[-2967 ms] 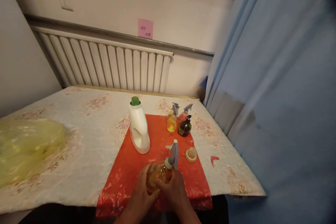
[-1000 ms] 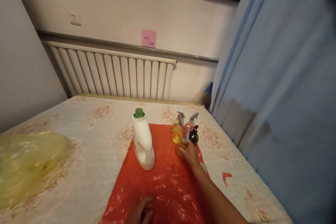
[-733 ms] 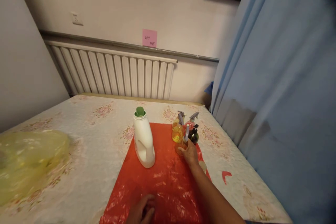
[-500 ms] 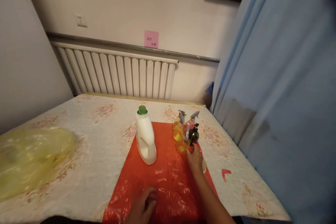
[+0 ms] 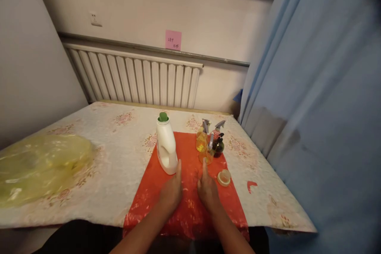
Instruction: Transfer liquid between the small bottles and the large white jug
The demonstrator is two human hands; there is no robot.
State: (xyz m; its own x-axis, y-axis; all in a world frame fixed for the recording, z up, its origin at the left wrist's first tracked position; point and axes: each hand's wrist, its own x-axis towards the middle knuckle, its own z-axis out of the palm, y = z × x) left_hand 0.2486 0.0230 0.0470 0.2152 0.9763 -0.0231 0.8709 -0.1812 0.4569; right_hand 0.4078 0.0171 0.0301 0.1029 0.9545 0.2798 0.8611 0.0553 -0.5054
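the right hand (image 5: 207,190) has let go of the little yellow spray bottle (image 5: 206,154), which now stands by the other bottles, and both it and the left hand (image 5: 172,191) lie flat, fingers open, on the red sheet (image 5: 187,210).

jug (image 5: 166,145) left on mat (image 5: 184,206), spray bottles (image 5: 208,145) right, cap (image 5: 224,177) nearer

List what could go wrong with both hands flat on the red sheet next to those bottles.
1. The left hand lies close to the upright white jug with the green cap; a nudge could tip it.
2. The right hand points at the clustered small spray bottles; toppling one may knock over the others.
3. The glossy red plastic sheet could slide, shifting the round beige lid.
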